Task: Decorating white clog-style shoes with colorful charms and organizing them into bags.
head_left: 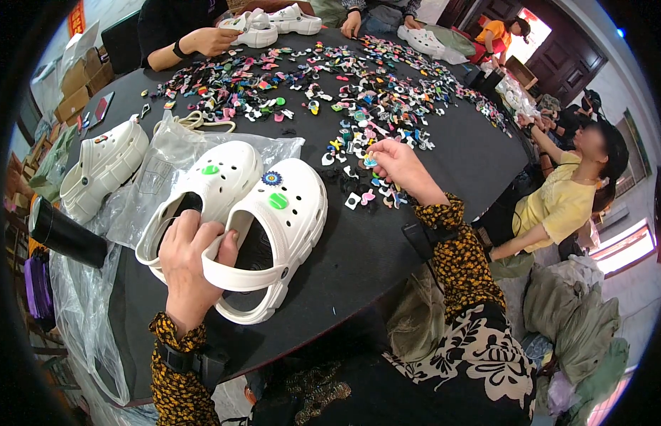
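Two white clogs lie side by side before me, the left clog (234, 165) and the right clog (307, 206). A green round charm (210, 170) sits on the left one. On the right one are a green round charm (278, 201) and a blue flower charm (271, 177). My left hand (190, 259) is closed around the clogs at their inner sides, near the heel straps. Over the near edge of the charm pile (359, 99), my right hand (405, 168) pinches a small light-blue shoe charm (371, 160) between thumb and fingers.
Another white clog (106, 167) stands at left beside clear plastic bags (156, 177) and a black cylinder (67, 233). A phone (101, 108) lies farther back. Across the dark table (387, 255), co-workers' hands (209, 41) handle white clogs; a person in yellow (557, 206) is at right.
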Available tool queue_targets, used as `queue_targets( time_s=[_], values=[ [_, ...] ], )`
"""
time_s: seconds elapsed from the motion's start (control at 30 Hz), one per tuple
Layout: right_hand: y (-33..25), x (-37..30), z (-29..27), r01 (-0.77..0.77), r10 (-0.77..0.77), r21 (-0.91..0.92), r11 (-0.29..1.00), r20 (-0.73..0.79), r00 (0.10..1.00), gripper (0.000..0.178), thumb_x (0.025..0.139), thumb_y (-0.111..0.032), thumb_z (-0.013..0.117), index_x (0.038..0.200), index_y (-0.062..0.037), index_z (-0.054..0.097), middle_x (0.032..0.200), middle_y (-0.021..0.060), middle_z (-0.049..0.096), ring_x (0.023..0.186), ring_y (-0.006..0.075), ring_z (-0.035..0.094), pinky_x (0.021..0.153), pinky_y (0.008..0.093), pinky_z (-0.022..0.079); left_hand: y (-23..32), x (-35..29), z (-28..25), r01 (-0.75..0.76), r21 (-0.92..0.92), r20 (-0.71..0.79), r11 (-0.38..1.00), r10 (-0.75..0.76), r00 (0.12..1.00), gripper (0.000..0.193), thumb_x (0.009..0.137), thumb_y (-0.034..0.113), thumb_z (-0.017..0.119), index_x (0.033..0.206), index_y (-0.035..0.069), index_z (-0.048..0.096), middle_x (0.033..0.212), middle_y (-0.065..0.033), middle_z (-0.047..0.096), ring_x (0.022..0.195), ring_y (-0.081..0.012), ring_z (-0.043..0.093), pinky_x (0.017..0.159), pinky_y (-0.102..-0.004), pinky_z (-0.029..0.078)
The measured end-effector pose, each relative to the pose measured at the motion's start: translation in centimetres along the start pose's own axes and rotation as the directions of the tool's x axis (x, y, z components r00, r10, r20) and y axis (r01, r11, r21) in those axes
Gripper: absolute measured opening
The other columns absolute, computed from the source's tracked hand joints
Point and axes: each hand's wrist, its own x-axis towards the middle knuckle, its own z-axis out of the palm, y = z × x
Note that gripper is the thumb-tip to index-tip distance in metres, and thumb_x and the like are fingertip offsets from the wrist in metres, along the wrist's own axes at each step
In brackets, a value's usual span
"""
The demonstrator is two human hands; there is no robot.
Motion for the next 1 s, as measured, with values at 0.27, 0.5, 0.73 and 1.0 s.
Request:
queue_targets(
  time_s=[0.27,0.5,0.73,1.0],
  values=[
    [1.6,0.8,0.3,0.101,-0.093,0.066,0.993,-0.111,0.989,0.028,0.095,-0.014,0.055,0.119,-0.0004,0.062,0.087,0.0053,0.067,0.073,0.0068,0.060,0.061,0.0221,0.049,0.1,-0.1,0.2,-0.003,-0.001,-0.018,1.000,0.003,1.000,0.013,0.076,0.013,0.072,0.076,0.005,0.062,0.076,-0.0106,0.047,0.071,-0.0304,0.053,0.063,-0.0418,0.042],
    [2.2,0.3,1.1,0.278,-0.264,-0.145,0.950,0.109,0.958,0.033,0.089,-0.007,0.061,0.122,-0.0010,0.061,0.094,0.0052,0.066,0.080,0.0133,0.061,0.075,0.0285,0.051,0.0,0.0,0.0,-0.004,0.007,-0.007,1.000,0.004,1.000,0.013,0.076,0.013,0.072,0.076,0.005,0.062,0.077,-0.0104,0.047,0.070,-0.0302,0.053,0.063,-0.0415,0.042],
    [1.0,-1.2,1.8,0.558,-0.490,-0.348,0.753,0.268,0.829,0.021,0.080,-0.008,0.066,0.100,-0.0039,0.065,0.092,0.0134,0.062,0.085,0.0287,0.063,0.076,0.0386,0.051,0.0,0.0,0.1,-0.007,-0.003,-0.012,1.000,0.007,1.000,0.013,0.075,0.012,0.073,0.076,0.005,0.062,0.077,-0.0104,0.048,0.071,-0.0303,0.053,0.063,-0.0416,0.042],
    [0.6,-1.3,0.1,0.257,-0.270,-0.259,0.931,-0.016,0.963,0.018,0.085,-0.011,0.065,0.099,0.0003,0.064,0.086,0.0127,0.067,0.078,0.0200,0.065,0.071,0.0337,0.051,0.0,-0.1,0.2,-0.005,0.002,-0.016,1.000,0.005,1.000,0.013,0.075,0.012,0.073,0.077,0.004,0.062,0.078,-0.0108,0.049,0.072,-0.0308,0.054,0.064,-0.0420,0.043]
  ],
)
